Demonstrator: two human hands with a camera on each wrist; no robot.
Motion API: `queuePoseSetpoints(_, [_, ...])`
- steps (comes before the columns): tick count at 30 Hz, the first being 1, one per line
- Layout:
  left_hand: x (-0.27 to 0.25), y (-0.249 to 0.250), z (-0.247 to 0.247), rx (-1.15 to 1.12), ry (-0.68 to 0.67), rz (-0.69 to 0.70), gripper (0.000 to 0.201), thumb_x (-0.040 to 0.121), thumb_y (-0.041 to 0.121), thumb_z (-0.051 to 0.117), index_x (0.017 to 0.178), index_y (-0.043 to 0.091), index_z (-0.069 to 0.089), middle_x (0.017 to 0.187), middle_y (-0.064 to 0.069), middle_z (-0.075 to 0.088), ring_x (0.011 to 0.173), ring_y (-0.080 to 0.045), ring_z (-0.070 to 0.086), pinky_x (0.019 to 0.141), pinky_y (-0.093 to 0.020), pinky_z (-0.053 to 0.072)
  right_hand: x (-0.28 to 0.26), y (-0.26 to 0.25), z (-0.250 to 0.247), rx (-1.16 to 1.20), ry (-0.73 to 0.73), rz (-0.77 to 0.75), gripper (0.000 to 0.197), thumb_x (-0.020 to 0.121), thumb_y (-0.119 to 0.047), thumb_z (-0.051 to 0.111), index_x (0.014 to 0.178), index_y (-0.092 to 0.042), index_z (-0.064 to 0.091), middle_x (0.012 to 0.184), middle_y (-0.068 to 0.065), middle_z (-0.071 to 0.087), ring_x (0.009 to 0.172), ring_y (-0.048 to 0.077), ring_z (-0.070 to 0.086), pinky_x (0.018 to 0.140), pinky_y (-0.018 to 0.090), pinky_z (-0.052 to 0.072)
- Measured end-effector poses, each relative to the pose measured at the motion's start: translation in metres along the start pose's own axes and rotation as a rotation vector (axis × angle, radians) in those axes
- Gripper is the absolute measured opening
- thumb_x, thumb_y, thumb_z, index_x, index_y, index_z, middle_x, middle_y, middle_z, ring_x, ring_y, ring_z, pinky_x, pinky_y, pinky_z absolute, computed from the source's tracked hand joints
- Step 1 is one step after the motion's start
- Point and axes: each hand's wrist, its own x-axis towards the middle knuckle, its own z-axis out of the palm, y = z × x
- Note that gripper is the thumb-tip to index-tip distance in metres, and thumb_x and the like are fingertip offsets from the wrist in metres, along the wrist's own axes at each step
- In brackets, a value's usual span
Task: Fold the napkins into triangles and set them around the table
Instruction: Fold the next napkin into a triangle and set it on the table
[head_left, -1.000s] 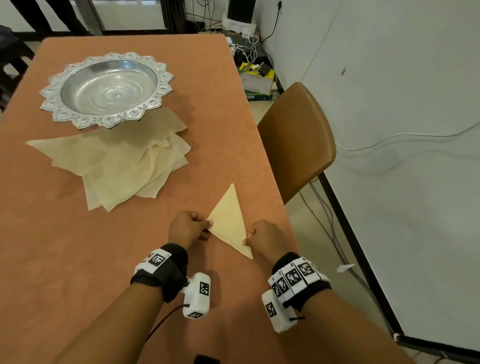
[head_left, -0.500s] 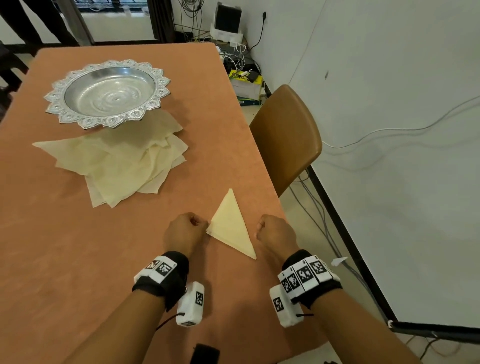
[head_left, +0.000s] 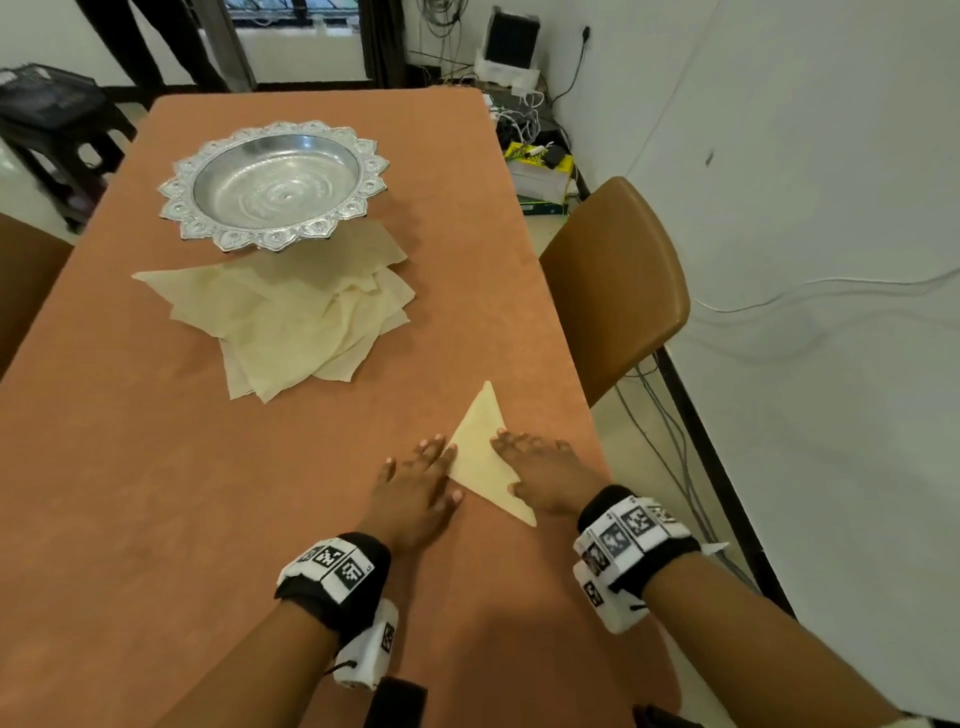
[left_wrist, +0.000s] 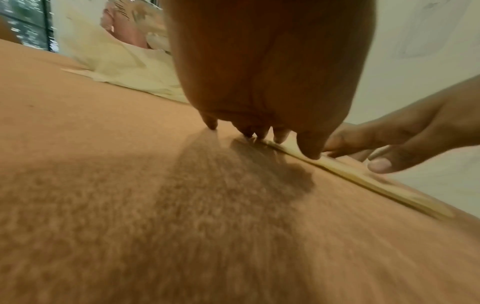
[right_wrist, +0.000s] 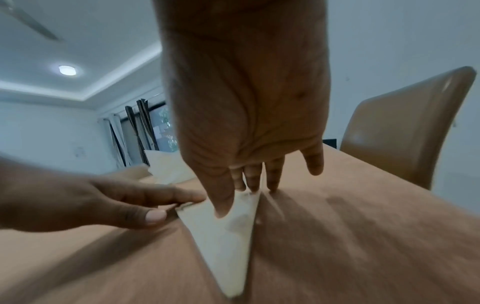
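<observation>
A cream napkin folded into a triangle (head_left: 480, 454) lies flat near the right edge of the orange table (head_left: 156, 493). My left hand (head_left: 421, 467) lies flat beside it, its straight fingers touching the triangle's left corner. My right hand (head_left: 535, 462) lies flat on the other side, fingers spread, touching the right edge. In the right wrist view the right hand's fingers (right_wrist: 249, 179) press the napkin (right_wrist: 228, 236) and the left hand (right_wrist: 91, 201) touches its corner. From the left wrist the napkin (left_wrist: 363, 181) shows edge-on. Neither hand holds anything.
A loose pile of unfolded cream napkins (head_left: 291, 312) lies mid-table, partly under a scalloped silver bowl (head_left: 275, 182). A brown chair (head_left: 613, 280) stands against the table's right side. Cables and boxes (head_left: 535, 166) sit on the floor beyond.
Both hands were curled into fists at the triangle's corners; now their fingers are stretched flat against the napkin. The napkin itself has stayed in place.
</observation>
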Motion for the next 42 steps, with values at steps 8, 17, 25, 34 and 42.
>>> queuePoseSetpoints(8, [-0.011,-0.104,-0.079,-0.345,0.393,-0.323,0.038,0.096,0.039,0.049,0.131,0.023,0.053,0.132,-0.002,0.056,0.115,-0.022,0.055,0.094,-0.035,0.043,0.082,-0.043,-0.101,-0.028,0.339,-0.076,0.034,0.093,-0.013,0.038,0.121,-0.02,0.057,0.118,0.002,0.063,0.107,0.023,0.056,0.088,0.037,0.041])
queuePoseSetpoints(17, [0.024,-0.227,-0.102,0.058,0.142,-0.263,0.069,0.095,0.059,0.027,0.153,0.03,0.004,0.161,-0.001,-0.007,0.148,-0.023,0.001,0.115,-0.052,0.011,0.2,-0.158,-0.121,-0.005,0.478,-0.065,0.025,0.094,-0.023,0.048,0.117,-0.02,0.058,0.116,0.002,0.059,0.112,0.024,0.049,0.089,0.037,0.036])
queuePoseSetpoints(25, [0.046,-0.289,-0.1,0.082,0.1,-0.101,0.089,0.068,0.074,-0.009,0.15,0.039,-0.007,0.159,0.008,-0.016,0.147,-0.017,-0.012,0.115,-0.054,-0.001,0.275,-0.197,-0.119,-0.076,0.533,0.207,0.065,0.083,-0.05,0.059,0.13,-0.011,0.037,0.126,0.008,0.046,0.116,0.027,0.043,0.086,0.04,0.038])
queuePoseSetpoints(34, [0.052,-0.299,-0.097,0.005,0.093,-0.043,0.086,0.069,0.076,-0.004,0.148,0.042,-0.011,0.157,0.011,-0.022,0.143,-0.012,-0.022,0.113,-0.052,-0.012,0.298,-0.207,-0.131,-0.222,0.707,0.15,0.01,0.065,-0.012,0.073,0.073,-0.011,0.066,0.076,0.006,0.065,0.075,0.03,0.06,0.064,0.035,0.043])
queuePoseSetpoints(42, [0.051,-0.297,-0.099,0.003,0.098,-0.06,0.09,0.066,0.076,-0.005,0.149,0.04,-0.011,0.158,0.009,-0.019,0.145,-0.015,-0.02,0.112,-0.053,-0.014,0.26,-0.196,-0.101,-0.11,0.847,0.094,0.014,0.066,-0.016,0.077,0.067,-0.013,0.063,0.068,0.003,0.059,0.068,0.028,0.059,0.056,0.032,0.039])
